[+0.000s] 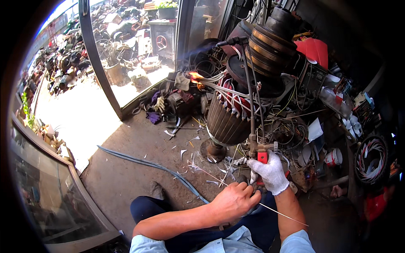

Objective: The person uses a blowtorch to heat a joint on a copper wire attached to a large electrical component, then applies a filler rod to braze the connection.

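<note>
My right hand point(270, 170), in a white knitted glove, grips the handle of a gas torch point(249, 95) with red fittings. The torch's long pipes rise away from me, and a faint blue flame streams left from its tip. Bare and closed, my left hand point(236, 200) pinches a thin pale metal rod point(284, 215) slanting across my lap. Beyond the hands stands a slotted motor rotor point(228, 118), its top crowded with pale-sleeved and red wire leads point(240, 99). Small orange flames point(195, 78) burn at the bunched lead ends, left of the rotor.
Blue-grey hoses point(164, 165) run over the floor toward my legs. Wire scraps and paper bits litter the ground around the rotor's base. A stack of copper-banded rings point(270, 48) rises behind it. Glass door frames point(99, 63) stand left; a wound stator ring point(371, 160) sits right.
</note>
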A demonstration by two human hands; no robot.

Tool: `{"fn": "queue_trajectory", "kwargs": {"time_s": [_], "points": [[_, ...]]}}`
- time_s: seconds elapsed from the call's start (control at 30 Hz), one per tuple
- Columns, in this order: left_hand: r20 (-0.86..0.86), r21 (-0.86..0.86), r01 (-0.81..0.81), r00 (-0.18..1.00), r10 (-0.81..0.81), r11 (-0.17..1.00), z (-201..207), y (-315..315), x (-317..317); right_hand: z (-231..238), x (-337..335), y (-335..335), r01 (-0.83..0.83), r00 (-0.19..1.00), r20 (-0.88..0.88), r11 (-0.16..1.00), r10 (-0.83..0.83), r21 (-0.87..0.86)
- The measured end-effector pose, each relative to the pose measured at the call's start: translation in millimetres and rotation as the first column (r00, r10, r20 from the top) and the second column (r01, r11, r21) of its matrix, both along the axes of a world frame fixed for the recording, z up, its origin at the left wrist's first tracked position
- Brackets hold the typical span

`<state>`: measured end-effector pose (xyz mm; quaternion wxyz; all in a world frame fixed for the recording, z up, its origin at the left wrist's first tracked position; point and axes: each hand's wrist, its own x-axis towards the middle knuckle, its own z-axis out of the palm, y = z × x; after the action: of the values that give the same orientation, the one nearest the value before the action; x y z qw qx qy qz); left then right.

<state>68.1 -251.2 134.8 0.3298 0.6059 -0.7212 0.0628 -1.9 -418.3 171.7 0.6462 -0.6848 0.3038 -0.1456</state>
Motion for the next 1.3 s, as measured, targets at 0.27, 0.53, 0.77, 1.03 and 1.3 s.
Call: {"fn": "queue_trajectory", "kwargs": {"time_s": [0.27, 0.53, 0.77, 1.03, 1.3], "points": [[-0.012, 0.009, -0.007, 1.0, 0.007, 1.0, -6.1, -3.1, -2.2, -3.9, 0.8, -4.0, -0.013, 1.0, -0.021, 0.999, 0.013, 0.029], [-0.028, 0.013, 0.0, 1.0, 0.0, 1.0, -6.1, -4.4, -1.2, -7.7, -1.3, -7.9, -0.009, 1.0, -0.03, 1.0, 0.009, 0.004], [-0.157, 0.015, -0.073, 0.985, 0.075, 0.997, 20.6, 5.5, 14.3, -4.5, 3.2, -3.1, -0.046, 0.998, -0.033, 0.998, 0.045, -0.046], [-0.442, -0.209, -0.556, 0.788, 0.429, 0.805, 45.3, 29.7, 119.3, -9.7, 14.8, -8.6, -0.113, 0.993, -0.023, 0.991, 0.115, 0.071], [-0.445, -0.29, -0.778, 0.625, 0.642, 0.557, -16.9, 65.1, 173.7, -34.3, 31.4, -15.2, -0.2, 0.966, -0.156, 0.979, 0.205, 0.049]]}}
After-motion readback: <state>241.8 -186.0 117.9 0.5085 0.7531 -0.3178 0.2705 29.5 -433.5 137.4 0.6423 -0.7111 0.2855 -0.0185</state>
